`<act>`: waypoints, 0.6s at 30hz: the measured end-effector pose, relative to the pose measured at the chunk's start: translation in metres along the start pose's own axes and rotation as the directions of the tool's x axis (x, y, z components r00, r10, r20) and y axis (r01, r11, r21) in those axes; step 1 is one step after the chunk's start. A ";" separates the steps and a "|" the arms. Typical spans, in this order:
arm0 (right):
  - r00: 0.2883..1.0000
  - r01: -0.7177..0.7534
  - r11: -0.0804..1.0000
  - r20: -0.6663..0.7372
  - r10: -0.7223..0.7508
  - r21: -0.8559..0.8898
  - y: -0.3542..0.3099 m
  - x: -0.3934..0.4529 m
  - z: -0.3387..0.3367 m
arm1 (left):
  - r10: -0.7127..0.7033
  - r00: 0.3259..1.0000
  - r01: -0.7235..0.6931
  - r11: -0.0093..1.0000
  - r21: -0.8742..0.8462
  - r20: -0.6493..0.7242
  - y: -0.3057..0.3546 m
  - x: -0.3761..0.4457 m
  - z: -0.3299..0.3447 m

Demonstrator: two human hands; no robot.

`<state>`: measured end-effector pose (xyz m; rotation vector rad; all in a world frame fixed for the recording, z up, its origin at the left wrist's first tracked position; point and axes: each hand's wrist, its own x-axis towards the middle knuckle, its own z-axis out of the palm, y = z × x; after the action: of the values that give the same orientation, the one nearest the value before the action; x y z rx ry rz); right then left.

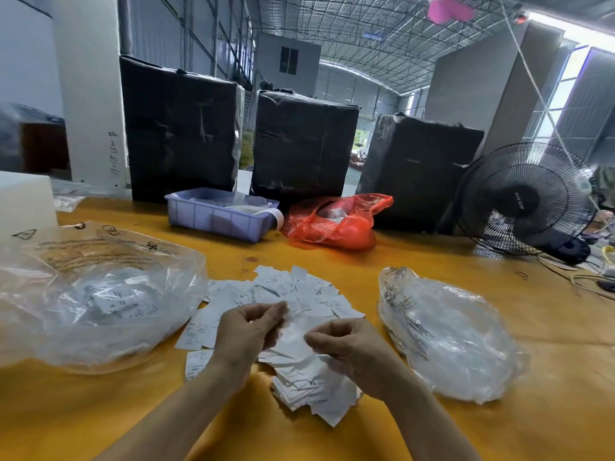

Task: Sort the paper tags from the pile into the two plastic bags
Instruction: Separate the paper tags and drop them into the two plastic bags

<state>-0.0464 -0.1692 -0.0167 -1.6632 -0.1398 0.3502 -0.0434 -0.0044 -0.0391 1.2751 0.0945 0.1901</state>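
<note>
Tabletop (pixel 332 261), yellow-orange, spans the whole lower field and bears everything named below. Three black-wrapped cartons (pixel 304 144) stand in a row along its far edge, from 11 to 1 o'clock. At 2 o'clock a black fan (pixel 524 197) stands at the table's far right, tilted back slightly. At 9 o'clock lies the left plastic bag (pixel 100 294), clear and printed, the larger of the two; white tags show through its film. At 3 o'clock lies the right plastic bag (pixel 449 334), clear and crumpled; I cannot tell what it contains. Between the two bags, at the centre of the view, spreads the pile of paper tags (pixel 289 294), white slips overlapping loosely, its left edge just beside the left bag and its right edge near the right bag. At 12 o'clock, in front of the cartons, a lilac tray (pixel 216 214) holds clear packets, and a red plastic bag (pixel 336 221) lies just beside it on the right. My left hand (pixel 249 331) hovers over the near half of the pile, fingers curled, thumb and forefinger pinching the upper corner of a tag (pixel 293 331). My right hand (pixel 346 347), at 5 o'clock from the pile's centre, has its fingers curled and pinches the same tag's right edge. Both forearms enter from 6 o'clock. The tag held between my hands is blurred, and its print cannot be read.
</note>
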 end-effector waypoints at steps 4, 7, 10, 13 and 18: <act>0.838 0.288 0.947 -0.442 -0.320 -0.140 -0.010 0.000 -0.031 | -0.035 0.997 0.034 0.999 -0.012 -0.064 -0.002 0.006 -0.006; 0.365 0.117 0.586 -0.514 -0.777 -0.802 -0.004 0.000 -0.081 | -0.029 0.998 0.030 0.999 0.014 -0.049 -0.004 0.007 -0.007; 0.352 -0.127 0.465 -0.478 -0.805 -0.876 0.011 0.000 -0.117 | -0.026 1.000 0.027 0.998 0.051 -0.016 -0.007 0.006 -0.006; 0.472 -0.239 0.453 -0.511 -0.719 -0.859 0.023 0.003 -0.134 | -0.011 1.000 0.010 0.997 0.073 0.009 -0.007 0.004 -0.006; 0.671 -0.502 0.385 -0.629 -0.392 -0.775 0.023 0.000 -0.134 | 0.023 1.000 -0.024 0.997 0.076 0.017 -0.004 0.002 -0.005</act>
<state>-0.0079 -0.2996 -0.0279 -2.8611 0.4842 -0.5750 -0.0419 -0.0001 -0.0447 1.3535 0.0737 0.1983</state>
